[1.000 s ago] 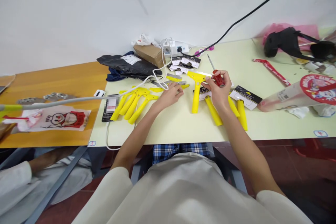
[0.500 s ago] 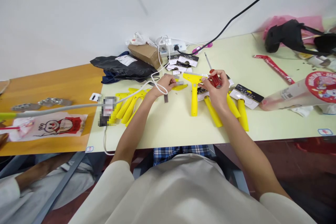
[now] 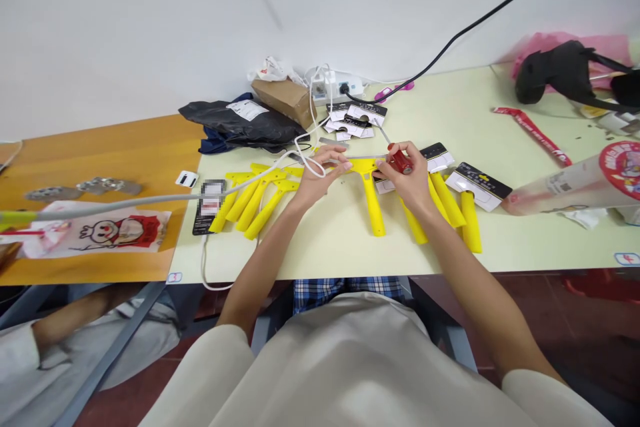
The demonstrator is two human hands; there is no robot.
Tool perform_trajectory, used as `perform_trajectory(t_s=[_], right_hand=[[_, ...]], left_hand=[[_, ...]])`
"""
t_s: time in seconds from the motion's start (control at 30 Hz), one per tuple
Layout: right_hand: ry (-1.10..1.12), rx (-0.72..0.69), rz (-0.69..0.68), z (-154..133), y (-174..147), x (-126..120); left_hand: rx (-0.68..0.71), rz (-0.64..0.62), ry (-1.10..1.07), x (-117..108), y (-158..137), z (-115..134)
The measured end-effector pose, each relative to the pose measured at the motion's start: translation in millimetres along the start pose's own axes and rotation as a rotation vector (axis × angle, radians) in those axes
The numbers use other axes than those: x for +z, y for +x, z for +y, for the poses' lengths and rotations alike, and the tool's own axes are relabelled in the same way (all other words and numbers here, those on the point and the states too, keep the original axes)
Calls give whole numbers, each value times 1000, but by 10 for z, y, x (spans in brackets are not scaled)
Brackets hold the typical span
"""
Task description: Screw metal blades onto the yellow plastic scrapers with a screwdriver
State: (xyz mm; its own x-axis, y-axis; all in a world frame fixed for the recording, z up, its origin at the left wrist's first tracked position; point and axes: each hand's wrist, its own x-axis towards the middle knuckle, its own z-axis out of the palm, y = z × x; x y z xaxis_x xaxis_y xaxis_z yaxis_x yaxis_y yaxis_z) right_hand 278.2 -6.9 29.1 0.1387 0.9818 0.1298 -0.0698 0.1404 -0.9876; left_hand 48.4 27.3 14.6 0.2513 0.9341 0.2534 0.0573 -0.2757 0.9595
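The left hand [image 3: 315, 186] is gripping a yellow scraper [image 3: 372, 196]. The right hand [image 3: 414, 180] is holding it and a red screwdriver [image 3: 399, 160].

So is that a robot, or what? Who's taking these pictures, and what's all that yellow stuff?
No robot: these are a person's own bare hands. The camera is worn on their head, looking forward and down, so you see their arms and shirt from above.

The right hand holds a red-handled screwdriver, with its fingertips at one end of a yellow T-shaped tool's head. The left hand is at the other end; how firmly it grips is hard to see.

On the pale table lie more yellow tools, some black-and-white cards and a black package. The arm at the lower left belongs to somebody else.
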Motion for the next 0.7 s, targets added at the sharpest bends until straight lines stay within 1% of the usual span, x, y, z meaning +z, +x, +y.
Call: perform_trajectory(t_s=[0.07,0.2,0.27,0.33,0.43,0.5,0.7], right_hand=[[7,21,-21,3,-9,17],[43,87,-33,-12,-28,50],[56,106,-37,-17,-36,58],[66,112,-42,-11,-40,59],[64,112,-48,17,-41,48],[45,115,-57,40,-42,39],[25,117,-76,65,-43,27]], left_hand=[[-31,11,-15,28,-23,-16],[-161,28,-117,50,-32,-21],[-197,47,-159,52,-40,2],[-208,54,-204,44,-52,27],[-237,25,-252,22,-69,32],[-274,7,-270,12,-77,12],[-399,24,-408,18,-102,-41]])
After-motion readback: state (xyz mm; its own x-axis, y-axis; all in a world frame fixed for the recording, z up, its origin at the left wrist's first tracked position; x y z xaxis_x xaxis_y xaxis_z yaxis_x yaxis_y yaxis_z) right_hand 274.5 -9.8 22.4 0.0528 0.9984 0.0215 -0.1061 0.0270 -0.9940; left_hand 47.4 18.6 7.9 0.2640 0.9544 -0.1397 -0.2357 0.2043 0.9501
